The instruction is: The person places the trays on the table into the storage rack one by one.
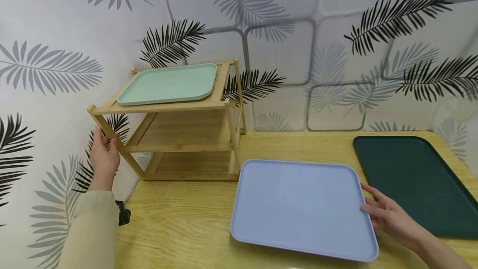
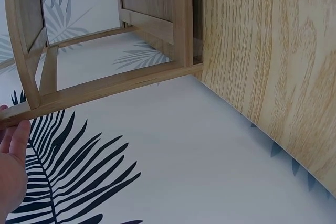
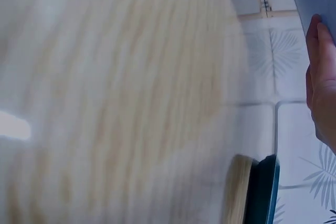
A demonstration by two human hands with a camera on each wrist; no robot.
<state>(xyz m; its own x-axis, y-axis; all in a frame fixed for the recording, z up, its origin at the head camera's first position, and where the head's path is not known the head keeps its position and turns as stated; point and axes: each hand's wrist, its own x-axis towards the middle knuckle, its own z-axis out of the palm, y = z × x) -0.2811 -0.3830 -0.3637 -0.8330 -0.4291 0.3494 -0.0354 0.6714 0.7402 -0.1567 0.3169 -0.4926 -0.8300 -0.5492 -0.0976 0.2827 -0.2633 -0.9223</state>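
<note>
A lavender-blue tray (image 1: pixel 302 209) is tilted over the table, and my right hand (image 1: pixel 392 217) grips its right edge, thumb on the rim and fingers reaching under. In the right wrist view, the fingers (image 3: pixel 320 61) lie against the tray's underside, lifted off the tabletop. At the left, my left hand (image 1: pixel 104 159) holds the slanted front leg of a three-level wooden rack (image 1: pixel 179 148). The left wrist view has the thumb and fingers on either side of that leg (image 2: pixel 105 92). On the rack's top lies a mint-green tray (image 1: pixel 169 84).
A dark green tray (image 1: pixel 414 182) lies at the table's right side. The wood-grain table (image 1: pixel 175 219) runs back to a wall (image 1: pixel 291 53) patterned with leaves. The rack's middle and bottom shelves hold nothing visible. A black strap piece (image 1: pixel 123 213) sits at the left wrist.
</note>
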